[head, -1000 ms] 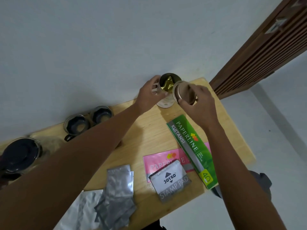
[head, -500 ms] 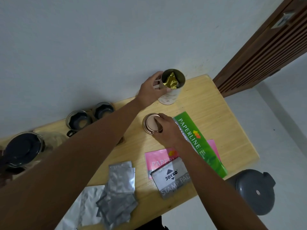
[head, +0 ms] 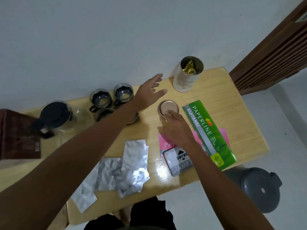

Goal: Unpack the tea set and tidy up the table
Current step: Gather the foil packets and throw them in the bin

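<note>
An open cream tea tin with a gold packet inside stands at the table's far edge. Its round lid lies flat on the wooden table. My right hand rests over the lid's near rim, fingertips touching it. My left hand hovers open, fingers spread, left of the tin and apart from it. Two glass cups with dark holders stand at the back. A glass teapot with a black lid sits at the left.
Several silver foil pouches lie near the front edge. A green Paperline receipt book, a pink one and a grey stamp pad lie right of centre. A brown box is at the far left, a grey bin on the floor.
My right hand carried the lid down from the tin and laid it on the table. My left hand let go of the tin and drew back to the left, fingers spread.
</note>
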